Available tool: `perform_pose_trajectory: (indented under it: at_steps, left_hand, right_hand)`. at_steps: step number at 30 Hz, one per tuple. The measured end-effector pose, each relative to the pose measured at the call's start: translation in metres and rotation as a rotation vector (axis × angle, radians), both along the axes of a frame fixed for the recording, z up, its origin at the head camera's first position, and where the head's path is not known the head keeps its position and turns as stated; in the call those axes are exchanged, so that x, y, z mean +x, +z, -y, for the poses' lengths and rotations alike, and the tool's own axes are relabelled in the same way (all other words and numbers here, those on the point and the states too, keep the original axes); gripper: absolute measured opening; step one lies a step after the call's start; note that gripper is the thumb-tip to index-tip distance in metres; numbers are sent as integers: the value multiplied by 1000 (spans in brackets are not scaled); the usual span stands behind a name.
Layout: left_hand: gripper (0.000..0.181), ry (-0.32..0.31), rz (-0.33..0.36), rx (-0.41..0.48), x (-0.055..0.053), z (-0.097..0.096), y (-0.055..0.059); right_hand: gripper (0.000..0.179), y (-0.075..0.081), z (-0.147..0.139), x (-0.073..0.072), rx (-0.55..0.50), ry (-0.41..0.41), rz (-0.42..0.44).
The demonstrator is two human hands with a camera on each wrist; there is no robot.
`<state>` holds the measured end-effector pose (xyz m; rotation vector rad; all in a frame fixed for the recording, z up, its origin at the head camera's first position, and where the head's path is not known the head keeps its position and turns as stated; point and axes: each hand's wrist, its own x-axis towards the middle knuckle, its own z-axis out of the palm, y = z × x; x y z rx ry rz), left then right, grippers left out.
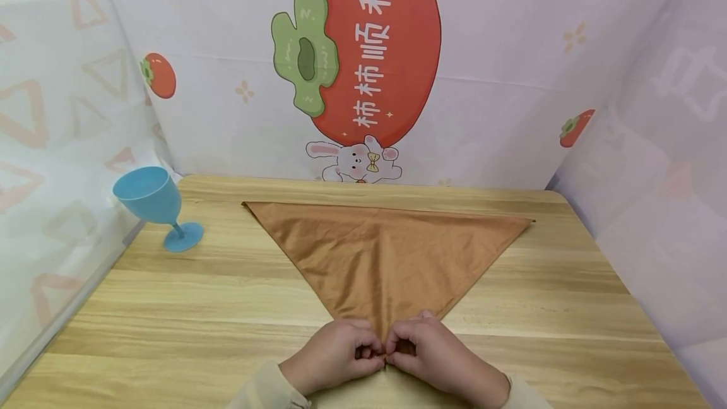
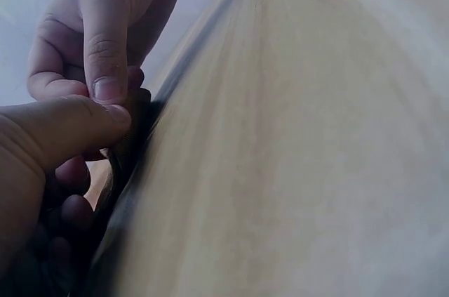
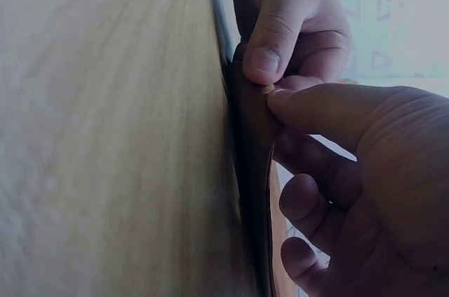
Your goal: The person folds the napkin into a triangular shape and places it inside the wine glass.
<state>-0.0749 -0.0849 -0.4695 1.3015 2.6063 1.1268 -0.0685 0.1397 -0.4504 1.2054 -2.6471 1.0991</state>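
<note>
Brown cloth is laid out as a folded triangle on the table, point toward the person, and that near tip is right in the grip. Left hand and right hand are both pinching it, thumbs pretty much side by side; the right wrist view even shows a scrap of fabric poking out between the thumb tips. Long edge of the triangle is on the far side of the grip, running roughly along the table's back edge and just short of it. The two sloping sides fan out left and right from the grip, and a crease goes straight away from it up the middle. Plenty of elbow room either side, wood grain all the way out to the table's side edges. Blue goblet stands far off to the left of the grip, near the left edge, apart from the fabric.
</note>
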Motion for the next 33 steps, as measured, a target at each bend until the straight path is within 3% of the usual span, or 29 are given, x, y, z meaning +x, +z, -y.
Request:
perform_pose_trajectory:
  at_steps: [5, 9, 13, 23, 33]
  left_hand:
    - [7, 1, -51, -33, 1, 0, 1]
    - [10, -10, -46, -47, 1, 0, 1]
    - [12, -27, -30, -60, 1, 0, 3]
    - [12, -11, -14, -75, 1, 0, 3]
    - [12, -6, 18, -60, 1, 1, 3]
  right_hand:
    - [13, 1, 0, 0, -18, 21, -5]
    - [6, 1, 0, -1, -3, 27, -20]
    - [8, 1, -1, 0, 31, 23, -28]
    - [11, 4, -1, 0, 112, 27, 65]
    - [18, 0, 1, 2, 116, 11, 6]
